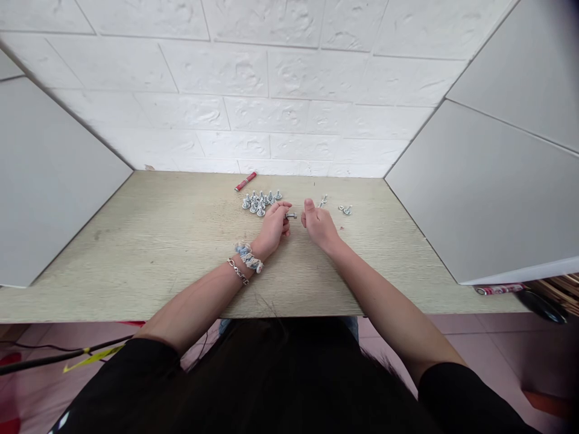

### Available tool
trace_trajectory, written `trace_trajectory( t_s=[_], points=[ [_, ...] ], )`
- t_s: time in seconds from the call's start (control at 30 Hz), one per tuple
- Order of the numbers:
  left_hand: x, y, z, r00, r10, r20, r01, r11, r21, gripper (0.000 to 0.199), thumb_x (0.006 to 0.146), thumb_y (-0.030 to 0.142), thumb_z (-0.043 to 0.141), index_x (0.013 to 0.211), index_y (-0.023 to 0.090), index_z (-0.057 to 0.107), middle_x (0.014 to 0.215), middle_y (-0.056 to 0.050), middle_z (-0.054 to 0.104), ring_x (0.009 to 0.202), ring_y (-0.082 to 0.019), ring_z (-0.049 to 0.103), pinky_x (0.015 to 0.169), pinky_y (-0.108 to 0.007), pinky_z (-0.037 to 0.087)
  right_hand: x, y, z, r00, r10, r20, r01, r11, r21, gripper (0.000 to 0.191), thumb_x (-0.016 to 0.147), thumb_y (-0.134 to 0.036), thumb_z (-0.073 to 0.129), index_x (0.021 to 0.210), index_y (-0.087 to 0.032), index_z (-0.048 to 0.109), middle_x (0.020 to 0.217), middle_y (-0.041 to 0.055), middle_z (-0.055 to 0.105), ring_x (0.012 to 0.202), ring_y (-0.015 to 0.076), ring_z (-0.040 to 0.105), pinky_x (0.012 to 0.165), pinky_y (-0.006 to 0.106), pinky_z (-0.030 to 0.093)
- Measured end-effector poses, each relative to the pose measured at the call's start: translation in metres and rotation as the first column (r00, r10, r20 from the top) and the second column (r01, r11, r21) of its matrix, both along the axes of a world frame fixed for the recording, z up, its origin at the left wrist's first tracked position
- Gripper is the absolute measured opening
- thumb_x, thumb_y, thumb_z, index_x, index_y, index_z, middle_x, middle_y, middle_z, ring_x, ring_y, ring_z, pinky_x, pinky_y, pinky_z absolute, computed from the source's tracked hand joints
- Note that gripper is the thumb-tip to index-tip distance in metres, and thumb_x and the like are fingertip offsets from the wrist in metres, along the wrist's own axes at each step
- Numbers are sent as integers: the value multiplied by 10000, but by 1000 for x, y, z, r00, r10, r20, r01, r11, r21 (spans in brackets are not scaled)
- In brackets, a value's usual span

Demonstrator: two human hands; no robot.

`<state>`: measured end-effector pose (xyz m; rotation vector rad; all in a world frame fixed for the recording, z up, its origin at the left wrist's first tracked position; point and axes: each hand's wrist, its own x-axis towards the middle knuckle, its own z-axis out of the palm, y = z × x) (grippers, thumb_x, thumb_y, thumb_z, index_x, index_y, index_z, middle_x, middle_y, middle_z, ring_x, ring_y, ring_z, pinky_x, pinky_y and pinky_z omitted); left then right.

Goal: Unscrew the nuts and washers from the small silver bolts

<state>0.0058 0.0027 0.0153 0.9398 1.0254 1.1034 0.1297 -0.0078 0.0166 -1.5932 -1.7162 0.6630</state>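
My left hand, with a scrunchie and a chain bracelet on its wrist, is closed on a metal bolt that points to the right. Just right of the bolt, my right hand has its fingers curled and its thumb up; whatever they may hold is hidden. Several bolts with washers stand in a cluster behind my left hand. Beyond my right hand lie some loose bolts, partly hidden by it. Farther right are a small nut and another bolt with a washer.
A red marker-like stick lies near the white brick wall at the back of the wooden table. Grey panels rise at both sides. At the right edge are a red tube and a dark object.
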Motion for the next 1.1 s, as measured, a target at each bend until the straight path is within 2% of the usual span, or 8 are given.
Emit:
trace_trajectory(
  t_s=[0.23,0.53,0.67,0.8,0.93,1.03,1.1],
  points=[
    [0,2,-4,999,-32,28,31,999,39,112,751,204,424,849,211,478,452,111,217,324,-48,225,343,-157,299,-2,0,1,999,28,46,-25,998,-62,744,831,-724,70,428,-194,403,480,54,476,528,147,480,625,285,348],
    [1,0,-1,999,-50,18,49,997,59,91,737,201,438,819,199,479,444,100,309,317,-41,252,335,-152,303,-4,3,-2,993,83,85,-79,996,-48,644,901,-576,232,427,-192,437,488,52,519,553,154,508,628,281,335],
    [0,0,0,999,-32,14,32,998,52,102,736,197,440,829,201,483,436,107,273,316,-44,245,338,-151,302,-3,3,-2,991,110,79,-109,994,-18,546,909,-491,265,507,-185,473,528,29,535,583,146,501,602,269,311],
    [-1,2,-1,999,-26,20,25,998,53,120,732,189,431,840,204,481,424,112,245,317,-48,239,338,-153,302,-3,5,-2,982,187,38,-189,981,42,380,894,-372,303,646,-185,522,671,11,597,693,139,518,641,255,324],
    [-1,4,-3,999,-24,32,22,999,48,140,728,189,420,854,205,481,422,111,250,317,-53,250,334,-157,302,-5,5,-3,985,173,-9,-172,984,47,199,836,-300,384,681,-194,449,690,-14,560,679,128,498,626,247,329],
    [0,3,-4,999,-27,44,25,998,52,140,723,194,431,853,203,483,452,100,310,321,-51,285,332,-159,305,-7,2,-4,984,175,-43,-175,985,10,163,838,-327,409,736,-203,439,688,-26,557,687,131,518,644,247,350],
    [1,2,-4,998,-35,47,32,998,58,118,721,203,447,834,200,482,468,95,339,322,-46,291,328,-158,300,-7,1,-5,981,177,-77,-178,984,-9,251,872,-428,383,789,-205,464,710,-17,583,717,140,543,670,254,368]
  ],
)
